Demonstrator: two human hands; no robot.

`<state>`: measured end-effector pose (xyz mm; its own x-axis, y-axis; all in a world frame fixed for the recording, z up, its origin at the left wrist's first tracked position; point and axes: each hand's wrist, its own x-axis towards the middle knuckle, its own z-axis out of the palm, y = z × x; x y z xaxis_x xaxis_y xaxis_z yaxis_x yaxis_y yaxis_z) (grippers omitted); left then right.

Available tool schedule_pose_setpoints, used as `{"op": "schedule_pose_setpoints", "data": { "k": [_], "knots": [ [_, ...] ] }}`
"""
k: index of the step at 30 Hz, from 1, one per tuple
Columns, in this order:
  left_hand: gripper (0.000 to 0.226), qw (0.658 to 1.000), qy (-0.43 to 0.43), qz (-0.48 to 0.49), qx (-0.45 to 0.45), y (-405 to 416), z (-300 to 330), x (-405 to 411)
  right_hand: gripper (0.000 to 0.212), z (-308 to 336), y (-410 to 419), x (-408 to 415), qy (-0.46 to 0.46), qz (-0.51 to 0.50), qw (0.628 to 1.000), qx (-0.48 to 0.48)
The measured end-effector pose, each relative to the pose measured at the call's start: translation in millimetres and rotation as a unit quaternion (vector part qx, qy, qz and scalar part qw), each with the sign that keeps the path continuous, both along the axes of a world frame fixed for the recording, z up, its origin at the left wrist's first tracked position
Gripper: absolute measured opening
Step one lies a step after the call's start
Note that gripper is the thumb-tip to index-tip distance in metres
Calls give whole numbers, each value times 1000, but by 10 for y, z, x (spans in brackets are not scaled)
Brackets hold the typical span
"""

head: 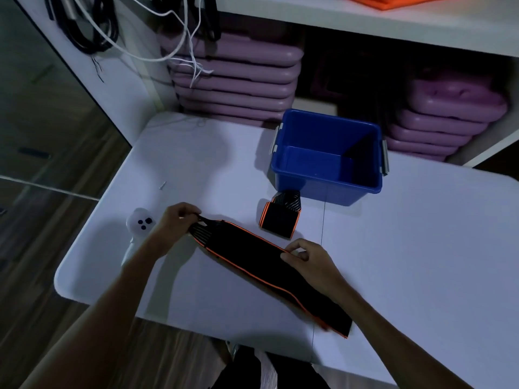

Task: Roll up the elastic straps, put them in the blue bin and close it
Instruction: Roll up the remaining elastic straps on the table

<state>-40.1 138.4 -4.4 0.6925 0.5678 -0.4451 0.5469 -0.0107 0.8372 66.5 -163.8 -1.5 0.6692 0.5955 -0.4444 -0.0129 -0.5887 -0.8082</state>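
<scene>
— On the white table, where is the strap lying?
— The long black strap is stretching between both hands: left hand is pinching its far end, right hand is pinching its edge.
— And the blue bin?
— It is standing open beyond, a folded strap touching it.

The long flat elastic strap is black with a thin orange line along each edge, and it has grey stripes at one end. The small rolled-up elastic strap is black with orange edges and grey stripes too. The open plastic bin is bright blue with grey clips on its sides. The table is white. The stacked plastic cases on the shelf are light purple.
</scene>
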Motion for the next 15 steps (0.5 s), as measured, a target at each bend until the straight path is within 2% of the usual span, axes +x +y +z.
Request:
{"op": "schedule_pose_setpoints", "data": {
  "k": [4,7,10,12,15],
  "knots": [
    [15,999,25,22,20,-8,-107,-9,10,-93,-4,-42,-125,30,989,-69],
    [19,995,61,6,75,-54,-157,-48,15,-143,-15,-61,-195,48,974,-102],
    [16,982,75,-14,174,-98,-193,-98,23,-247,-76,-51,-209,90,967,-115],
    [13,979,53,-16,197,-148,-172,-125,30,-298,-142,-64,-211,118,963,-120],
    [19,964,45,-58,257,-241,-134,-136,51,-329,-258,-104,-257,166,940,-153]
  ]
}}
